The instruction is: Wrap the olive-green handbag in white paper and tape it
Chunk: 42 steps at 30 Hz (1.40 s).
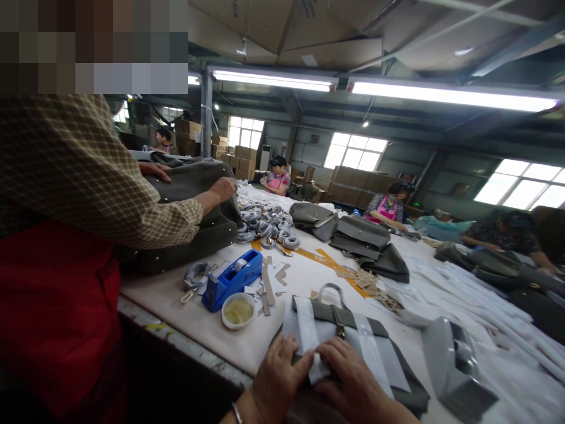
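A dark olive-grey handbag [373, 325] lies on the table in front of me, its loop handle at the far side and a strap with a metal buckle at its middle. Pale sheet material covers part of the front, and two white strips run over the flap. My left hand [280, 368] is closed at the lower end of the left white strip [306, 324], thumb and fingers bent together. Facing it, my right hand [348, 377] pinches the same end with curled fingers. The fingertips nearly meet there, partly hiding the strip's end.
A blue tape dispenser [233, 280] and a round tub [238, 311] stand left of the bag. A grey tape dispenser [457, 365] is at right. Coiled straps [265, 222] and more bags [359, 235] lie beyond. A co-worker in a checked sleeve [132, 182] handles a dark bag at left.
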{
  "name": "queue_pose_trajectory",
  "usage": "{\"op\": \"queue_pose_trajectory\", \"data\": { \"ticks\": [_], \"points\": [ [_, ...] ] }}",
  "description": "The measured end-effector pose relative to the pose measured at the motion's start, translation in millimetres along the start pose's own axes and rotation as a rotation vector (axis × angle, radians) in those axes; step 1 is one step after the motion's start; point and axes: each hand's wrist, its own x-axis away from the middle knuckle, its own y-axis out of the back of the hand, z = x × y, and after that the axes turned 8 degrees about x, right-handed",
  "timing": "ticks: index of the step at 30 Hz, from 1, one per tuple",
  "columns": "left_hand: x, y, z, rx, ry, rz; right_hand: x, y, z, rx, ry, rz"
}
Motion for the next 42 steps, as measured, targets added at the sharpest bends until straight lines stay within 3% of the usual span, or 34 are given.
{"op": "queue_pose_trajectory", "data": {
  "ticks": [3,7,12,23,29,42],
  "points": [
    [0.9,-1.1,0.4,0.002,-0.003,-0.001,-1.1,-6.5,-4.7,-0.058,-0.109,0.001],
    [1.3,-2.4,-0.3,-0.014,-0.005,0.012,-7.8,-7.2,-4.2,-0.107,0.010,-0.043],
    [-0.4,-1.3,-2.0,-0.004,-0.011,0.019,-9.7,1.4,8.5,0.080,0.146,-0.109],
    [-1.6,0.2,-2.0,0.053,0.026,0.057,1.8,-3.2,32.0,0.230,0.205,-0.130],
    [-0.4,0.6,-3.4,0.070,0.045,0.082,10.0,-8.1,33.2,0.251,0.209,-0.117],
    [-2.0,0.0,-0.7,0.045,-0.012,0.071,14.3,-28.8,32.6,0.403,0.213,-0.271]
  ]
}}
